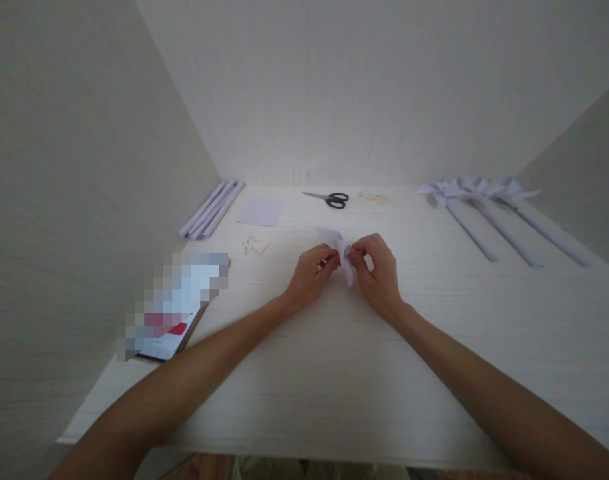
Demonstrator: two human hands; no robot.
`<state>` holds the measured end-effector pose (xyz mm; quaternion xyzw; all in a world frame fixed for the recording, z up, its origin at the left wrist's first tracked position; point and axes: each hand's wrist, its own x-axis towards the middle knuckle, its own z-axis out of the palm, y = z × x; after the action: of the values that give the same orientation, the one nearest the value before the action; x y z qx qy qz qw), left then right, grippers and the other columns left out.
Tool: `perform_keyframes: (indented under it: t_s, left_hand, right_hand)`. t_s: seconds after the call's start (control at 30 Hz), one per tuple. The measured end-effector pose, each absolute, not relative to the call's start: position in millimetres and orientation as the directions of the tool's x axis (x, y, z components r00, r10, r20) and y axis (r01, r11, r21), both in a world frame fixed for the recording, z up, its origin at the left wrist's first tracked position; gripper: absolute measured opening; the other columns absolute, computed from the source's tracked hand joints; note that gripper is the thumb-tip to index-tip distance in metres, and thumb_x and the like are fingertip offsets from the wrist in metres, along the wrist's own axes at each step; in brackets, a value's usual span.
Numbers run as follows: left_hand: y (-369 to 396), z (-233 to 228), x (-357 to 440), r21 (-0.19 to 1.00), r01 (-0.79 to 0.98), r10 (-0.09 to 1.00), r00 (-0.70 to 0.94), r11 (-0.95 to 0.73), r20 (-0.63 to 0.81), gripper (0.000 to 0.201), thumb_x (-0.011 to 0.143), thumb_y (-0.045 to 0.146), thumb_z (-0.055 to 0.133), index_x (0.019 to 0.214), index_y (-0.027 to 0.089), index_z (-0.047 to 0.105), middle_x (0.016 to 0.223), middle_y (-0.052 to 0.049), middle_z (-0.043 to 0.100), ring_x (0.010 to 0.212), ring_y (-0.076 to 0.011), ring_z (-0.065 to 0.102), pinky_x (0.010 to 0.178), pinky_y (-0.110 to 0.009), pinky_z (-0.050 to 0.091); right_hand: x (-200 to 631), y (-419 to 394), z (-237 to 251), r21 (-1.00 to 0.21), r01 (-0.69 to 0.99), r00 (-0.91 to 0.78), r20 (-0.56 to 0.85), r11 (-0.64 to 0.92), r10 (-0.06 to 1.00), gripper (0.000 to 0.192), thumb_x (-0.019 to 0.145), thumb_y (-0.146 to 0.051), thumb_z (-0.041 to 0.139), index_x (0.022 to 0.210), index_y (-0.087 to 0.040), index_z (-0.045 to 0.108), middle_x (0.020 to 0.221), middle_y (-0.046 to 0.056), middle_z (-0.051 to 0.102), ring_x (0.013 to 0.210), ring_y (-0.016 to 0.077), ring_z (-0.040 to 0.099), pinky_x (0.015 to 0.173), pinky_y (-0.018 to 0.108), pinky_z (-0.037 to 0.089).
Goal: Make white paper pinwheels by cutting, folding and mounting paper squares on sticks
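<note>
Above the middle of the table, a pale lilac paper pinwheel (329,233) with folded, curling blades is held between my two hands. My left hand (312,270) pinches its left side between thumb and fingers. From the other side, my right hand (377,270) pinches it near the centre, fingers bent. Both hands hide part of the folds, and whether a small piece sits in my right fingertips cannot be made out. A flat paper square (261,211) lies beyond my left hand. Near it is a small pile of short yellowish sticks (254,245).
Black-handled scissors (329,198) lie at the back, beside more small yellowish bits (373,198). Several rolled paper tubes (213,210) rest at the back left. Pinwheels on paper sticks (477,190) lie at the right. A phone (167,343) is at the left, partly blurred. Walls (334,87) enclose the table.
</note>
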<state>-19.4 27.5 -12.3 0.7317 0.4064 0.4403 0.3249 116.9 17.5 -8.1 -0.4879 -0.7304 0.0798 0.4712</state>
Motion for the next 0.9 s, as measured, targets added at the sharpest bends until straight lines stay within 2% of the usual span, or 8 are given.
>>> perform_keyframes:
  t_s: [0.23,0.37,0.47,0.57,0.67,0.9]
  left_hand:
    - [25.3,-11.2,-19.2,0.849,0.310,0.888,0.322,-0.428,0.330,0.018,0.072,0.011,0.040,0.057,0.015,0.051,0.059,0.001,0.051,0.056,-0.0084,0.048,0.055,-0.020,0.038]
    - [25.8,-13.0,-20.1,0.853,0.331,0.908,0.265,-0.403,0.325,0.019,0.072,0.012,0.041,0.056,0.015,0.049,0.057,0.001,0.050,0.055,-0.0085,0.047,0.055,-0.020,0.037]
    - [26.8,-15.4,-20.8,0.873,0.318,0.926,0.202,-0.370,0.319,0.019,0.073,0.012,0.040,0.057,0.015,0.050,0.055,0.002,0.049,0.054,-0.0083,0.046,0.054,-0.020,0.036]
    - [27.1,-15.8,-21.2,0.887,0.309,0.939,0.158,-0.342,0.307,0.017,0.072,0.012,0.041,0.058,0.015,0.050,0.054,0.003,0.048,0.053,-0.0082,0.046,0.053,-0.020,0.036]
    - [26.7,-14.4,-21.1,0.887,0.304,0.937,0.157,-0.347,0.312,0.017,0.072,0.011,0.042,0.058,0.015,0.050,0.054,0.003,0.048,0.053,-0.0081,0.045,0.052,-0.020,0.035]
    - [26.1,-12.4,-20.2,0.880,0.286,0.924,0.174,-0.378,0.340,0.019,0.072,0.011,0.041,0.056,0.015,0.050,0.055,0.002,0.049,0.053,-0.0078,0.045,0.053,-0.020,0.035]
  right_hand:
    - [117.9,19.5,-9.5,-0.594,0.587,-0.109,0.615,0.550,0.781,0.011,0.077,-0.020,0.045,0.068,-0.019,0.051,0.074,0.004,0.050,0.076,0.0175,0.048,0.068,0.033,0.038]
    - [118.9,23.4,-10.6,-0.654,0.530,-0.093,0.587,0.539,0.804,0.011,0.077,-0.021,0.047,0.069,-0.020,0.054,0.077,0.004,0.051,0.078,0.0175,0.049,0.070,0.033,0.040]
    - [120.4,24.2,-9.8,-0.686,0.473,-0.116,0.574,0.553,0.811,0.010,0.079,-0.024,0.047,0.079,-0.021,0.056,0.086,0.005,0.052,0.087,0.0180,0.050,0.078,0.035,0.039]
    - [120.7,23.5,-9.0,-0.671,0.462,-0.162,0.579,0.580,0.799,0.014,0.075,-0.029,0.053,0.087,-0.021,0.056,0.092,0.006,0.051,0.092,0.0191,0.049,0.082,0.037,0.038]
    - [119.6,22.8,-9.7,-0.656,0.478,-0.162,0.588,0.585,0.792,0.019,0.070,-0.030,0.059,0.086,-0.022,0.056,0.092,0.006,0.051,0.092,0.0198,0.048,0.082,0.038,0.038]
    - [120.0,23.0,-10.1,-0.644,0.491,-0.166,0.592,0.587,0.789,0.016,0.072,-0.029,0.057,0.086,-0.022,0.056,0.092,0.005,0.051,0.091,0.0191,0.049,0.080,0.037,0.038]
